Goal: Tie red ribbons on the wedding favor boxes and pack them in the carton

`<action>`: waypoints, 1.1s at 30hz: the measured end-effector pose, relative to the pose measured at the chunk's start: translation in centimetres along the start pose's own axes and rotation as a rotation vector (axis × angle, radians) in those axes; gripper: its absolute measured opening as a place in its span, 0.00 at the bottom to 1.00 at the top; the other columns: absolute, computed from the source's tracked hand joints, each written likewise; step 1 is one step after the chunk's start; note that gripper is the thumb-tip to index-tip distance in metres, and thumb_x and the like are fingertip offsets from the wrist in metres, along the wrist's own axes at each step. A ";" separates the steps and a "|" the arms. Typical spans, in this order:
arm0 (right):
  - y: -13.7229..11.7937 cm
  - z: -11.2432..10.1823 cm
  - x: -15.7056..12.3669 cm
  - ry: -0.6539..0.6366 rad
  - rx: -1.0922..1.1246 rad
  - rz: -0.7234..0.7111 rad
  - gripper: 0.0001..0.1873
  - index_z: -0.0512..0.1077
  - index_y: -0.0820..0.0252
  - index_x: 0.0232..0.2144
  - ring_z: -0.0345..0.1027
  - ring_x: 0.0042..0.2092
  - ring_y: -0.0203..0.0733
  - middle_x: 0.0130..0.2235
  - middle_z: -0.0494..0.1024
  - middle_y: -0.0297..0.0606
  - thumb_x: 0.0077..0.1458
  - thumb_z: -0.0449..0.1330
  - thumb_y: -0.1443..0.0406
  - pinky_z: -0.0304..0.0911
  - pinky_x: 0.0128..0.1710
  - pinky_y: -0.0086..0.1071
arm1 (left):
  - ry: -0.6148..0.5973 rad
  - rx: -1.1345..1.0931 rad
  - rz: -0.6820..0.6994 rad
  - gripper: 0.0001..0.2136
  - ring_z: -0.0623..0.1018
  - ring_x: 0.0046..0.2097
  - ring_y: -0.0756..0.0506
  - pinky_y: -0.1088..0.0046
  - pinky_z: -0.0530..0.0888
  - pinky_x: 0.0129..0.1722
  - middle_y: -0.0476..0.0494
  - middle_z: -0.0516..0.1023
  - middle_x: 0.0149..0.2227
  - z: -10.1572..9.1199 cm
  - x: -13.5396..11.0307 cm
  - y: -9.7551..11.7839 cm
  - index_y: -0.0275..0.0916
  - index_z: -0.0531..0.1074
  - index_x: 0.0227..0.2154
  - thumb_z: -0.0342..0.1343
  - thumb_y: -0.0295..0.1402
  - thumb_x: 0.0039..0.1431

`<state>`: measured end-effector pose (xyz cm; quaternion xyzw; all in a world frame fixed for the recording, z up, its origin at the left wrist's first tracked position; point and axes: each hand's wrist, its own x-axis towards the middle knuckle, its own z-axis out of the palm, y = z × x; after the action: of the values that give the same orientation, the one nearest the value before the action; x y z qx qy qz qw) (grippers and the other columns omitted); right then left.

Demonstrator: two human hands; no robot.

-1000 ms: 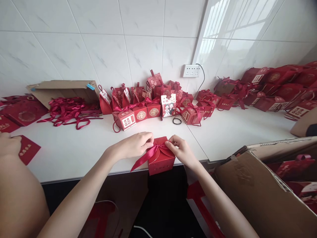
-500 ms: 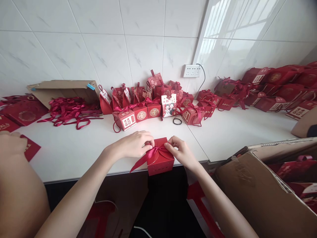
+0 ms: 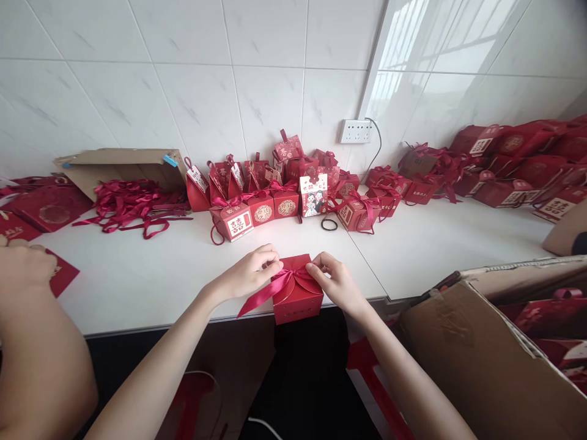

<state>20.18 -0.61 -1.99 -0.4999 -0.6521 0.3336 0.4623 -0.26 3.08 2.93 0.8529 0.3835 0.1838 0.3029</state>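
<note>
A red gift box (image 3: 298, 308) with curved folded flaps on top sits at the table's front edge, right before me. Across its top lies a glossy crimson ribbon (image 3: 262, 295), tied in a bow at the middle, with one long tail hanging out to the left. My left hand (image 3: 255, 269) pinches the bow's left side between thumb and fingers. On the other side, my right hand (image 3: 334, 278) is closed on the right part of the ribbon, close to the box's right edge.
Finished-looking red boxes (image 3: 263, 211) stand along the wall. A cardboard box (image 3: 119, 157) of loose ribbons (image 3: 123, 205) is at the left. Another person's hand (image 3: 25, 266) holds a red piece at far left. A large carton (image 3: 463, 342) stands at the right, below a socket strip (image 3: 355, 131).
My left hand has moved slightly left and up, drawing the ribbon on that side. My right hand has hardly moved. The other person's arm has shifted a little.
</note>
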 end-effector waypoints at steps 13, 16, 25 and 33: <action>0.5 0.3 -0.2 0.016 0.014 0.020 0.17 0.58 0.56 0.23 0.55 0.27 0.36 0.24 0.60 0.30 0.56 0.51 0.53 0.53 0.25 0.30 | 0.184 -0.149 0.041 0.14 0.68 0.42 0.47 0.68 0.68 0.46 0.44 0.66 0.39 2.4 -0.3 -2.0 0.39 0.58 0.22 0.41 0.38 0.62; 0.5 0.5 -0.2 0.013 0.014 0.015 0.16 0.58 0.56 0.23 0.55 0.28 0.36 0.24 0.60 0.30 0.56 0.50 0.53 0.54 0.26 0.30 | 0.261 -0.174 0.021 0.13 0.68 0.44 0.45 0.66 0.68 0.48 0.42 0.67 0.40 3.0 -0.4 -1.9 0.39 0.58 0.22 0.41 0.37 0.61; 0.6 0.5 -0.4 0.023 -0.009 0.004 0.16 0.58 0.56 0.23 0.56 0.28 0.37 0.24 0.60 0.31 0.57 0.50 0.54 0.55 0.26 0.30 | 0.342 -0.372 -0.041 0.16 0.69 0.44 0.45 0.67 0.69 0.47 0.41 0.66 0.40 4.0 -0.4 -1.8 0.39 0.58 0.21 0.40 0.42 0.61; 0.5 0.4 -0.5 0.003 0.012 0.031 0.16 0.60 0.56 0.24 0.56 0.28 0.37 0.25 0.62 0.31 0.56 0.50 0.53 0.54 0.27 0.30 | 0.058 -0.385 0.112 0.10 0.68 0.37 0.47 0.69 0.68 0.40 0.45 0.66 0.32 1.1 -0.9 -0.4 0.38 0.63 0.23 0.50 0.38 0.56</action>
<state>20.03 -0.99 -2.71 -0.5076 -0.6417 0.3437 0.4608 -0.44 2.22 1.74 0.7934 0.3017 0.2951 0.4386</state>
